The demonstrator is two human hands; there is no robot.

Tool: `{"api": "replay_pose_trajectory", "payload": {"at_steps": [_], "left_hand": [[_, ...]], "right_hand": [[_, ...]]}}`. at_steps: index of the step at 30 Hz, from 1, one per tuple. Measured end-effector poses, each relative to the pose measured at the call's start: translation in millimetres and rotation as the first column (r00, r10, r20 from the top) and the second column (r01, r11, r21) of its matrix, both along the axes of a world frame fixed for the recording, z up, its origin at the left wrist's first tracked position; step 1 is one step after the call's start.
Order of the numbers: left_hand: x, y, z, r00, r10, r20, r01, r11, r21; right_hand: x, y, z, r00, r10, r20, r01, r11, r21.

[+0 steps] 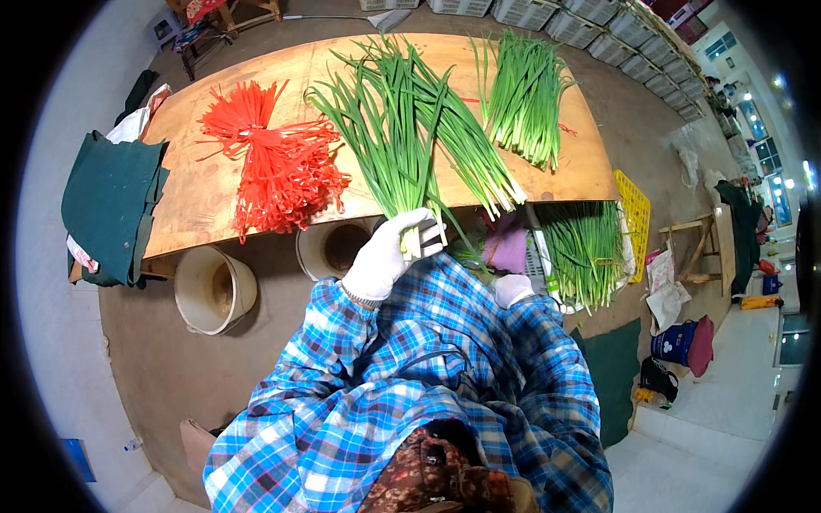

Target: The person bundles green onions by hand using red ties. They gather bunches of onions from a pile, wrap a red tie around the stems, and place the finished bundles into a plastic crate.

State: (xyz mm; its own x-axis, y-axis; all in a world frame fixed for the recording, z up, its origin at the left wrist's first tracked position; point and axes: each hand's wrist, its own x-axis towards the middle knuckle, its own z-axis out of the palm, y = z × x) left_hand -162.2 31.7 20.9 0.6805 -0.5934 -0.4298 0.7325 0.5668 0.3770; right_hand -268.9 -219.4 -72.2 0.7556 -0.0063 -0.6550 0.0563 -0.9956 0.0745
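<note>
My left hand [385, 256], in a white glove, is closed around the pale stem ends of a bunch of garlic chives [389, 137] at the table's near edge. The leaves fan out away from me over the wood. A second bunch of chives [470, 150] lies slanted just right of it, partly touching. Further right rests another chive bunch [526, 107]. Low beside the crate of chives [584, 248] is my gloved right hand [513, 291]; its fingers are hidden. A heap of red ties [278, 167] lies left of the held bunch.
The wooden table [184, 192] has dark green cloth [111, 205] over its left end. Two pale buckets, one a white bucket [192, 295], stand beneath its near edge. A purple cloth [506, 242] and a yellow crate [631, 218] are at the right. Grey crates [526, 13] line the back.
</note>
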Motion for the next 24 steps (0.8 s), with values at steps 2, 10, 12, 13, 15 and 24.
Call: {"api": "replay_pose_trajectory", "payload": {"at_steps": [2,10,12,13,15,24], "left_hand": [[-1,-4,-3,1.0,0.015,-0.001,-0.015,0.999,-0.05],[1,-3,9,0.989,0.045,-0.139,-0.063,0.99,-0.127],[3,-4,13,0.991,0.011,-0.136,-0.031,0.989,-0.143],[4,-5,14,0.991,-0.007,-0.135,-0.014,0.988,-0.152],[5,-4,11,0.995,-0.03,-0.092,0.014,0.986,-0.167],[7,-5,13,0.995,-0.028,-0.091,0.022,0.997,-0.071]], "right_hand": [[2,-3,3,0.999,-0.047,0.023,0.047,0.999,0.004],[34,29,82,0.517,-0.35,0.781,0.097,0.931,0.352],[44,34,76,0.444,-0.356,0.823,0.09,0.931,0.355],[45,38,72,0.503,-0.38,0.776,0.121,0.92,0.372],[49,44,59,0.612,-0.422,0.669,0.185,0.899,0.398],[74,87,19,0.511,-0.859,0.004,0.339,0.206,0.918]]}}
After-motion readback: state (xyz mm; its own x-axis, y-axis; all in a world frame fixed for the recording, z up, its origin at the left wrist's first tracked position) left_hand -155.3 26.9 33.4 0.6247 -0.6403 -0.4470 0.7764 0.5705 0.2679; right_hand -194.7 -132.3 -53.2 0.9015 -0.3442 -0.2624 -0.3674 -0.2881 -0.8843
